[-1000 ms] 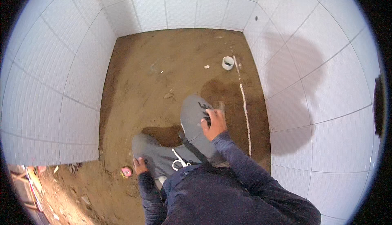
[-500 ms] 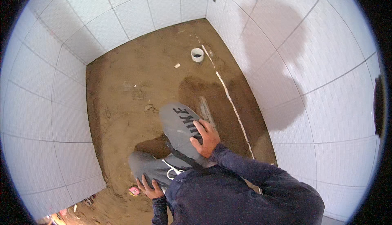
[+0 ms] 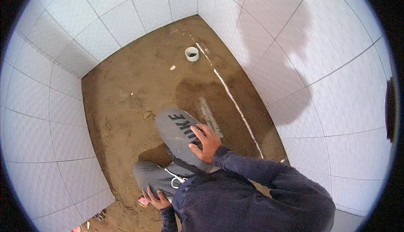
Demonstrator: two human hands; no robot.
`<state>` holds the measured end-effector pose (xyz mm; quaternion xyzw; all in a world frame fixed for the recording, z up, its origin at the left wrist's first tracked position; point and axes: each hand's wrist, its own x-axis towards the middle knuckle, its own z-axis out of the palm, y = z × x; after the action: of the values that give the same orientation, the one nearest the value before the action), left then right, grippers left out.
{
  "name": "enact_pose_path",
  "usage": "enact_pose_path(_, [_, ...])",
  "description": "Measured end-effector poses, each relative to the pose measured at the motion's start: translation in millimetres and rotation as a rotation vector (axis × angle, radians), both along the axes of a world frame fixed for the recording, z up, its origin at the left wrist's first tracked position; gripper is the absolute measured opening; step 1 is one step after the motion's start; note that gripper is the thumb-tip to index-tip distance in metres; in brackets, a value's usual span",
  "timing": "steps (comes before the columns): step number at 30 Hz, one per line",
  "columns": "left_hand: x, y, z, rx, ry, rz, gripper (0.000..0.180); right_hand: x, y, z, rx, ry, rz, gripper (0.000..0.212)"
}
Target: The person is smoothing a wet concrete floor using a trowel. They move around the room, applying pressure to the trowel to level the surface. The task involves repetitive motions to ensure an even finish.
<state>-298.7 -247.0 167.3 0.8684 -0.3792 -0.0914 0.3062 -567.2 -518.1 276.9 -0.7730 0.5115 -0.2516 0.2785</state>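
I am crouched over a brown mortar floor (image 3: 126, 101) between white tiled walls. My right hand (image 3: 204, 141) rests flat on my right knee, which is covered by grey trousers (image 3: 176, 126) with dark lettering. My left hand (image 3: 155, 198) lies on my left thigh near the lower edge of the view. Neither hand holds anything. A flat grey metal straightedge (image 3: 209, 116) lies on a darker wet patch (image 3: 210, 93) of the floor, just beyond my right hand.
A white pipe stub (image 3: 192, 54) stands up from the floor at the far end. A thin pale line (image 3: 231, 97) runs along the floor near the right wall (image 3: 320, 76). A small pink object (image 3: 143, 201) lies by my left hand.
The view has swung left, so the pipe stub and right wall shifted. My right hand has stayed on the knee and my left hand on the thigh.
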Motion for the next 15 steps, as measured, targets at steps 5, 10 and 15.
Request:
enact_pose_path(5, [-1,0,7,0.049,-0.026,-0.026,0.058,-2,2,-3,-0.003,-0.020,0.000,0.066])
enact_pose_path(10, [3,1,-5,-0.009,-0.046,0.009,0.063,-1,1,-4,-0.035,-0.056,-0.010,0.065])
enact_pose_path(15, [3,1,-4,0.007,-0.040,0.008,0.062,-2,3,-9,-0.038,-0.054,-0.025,0.066])
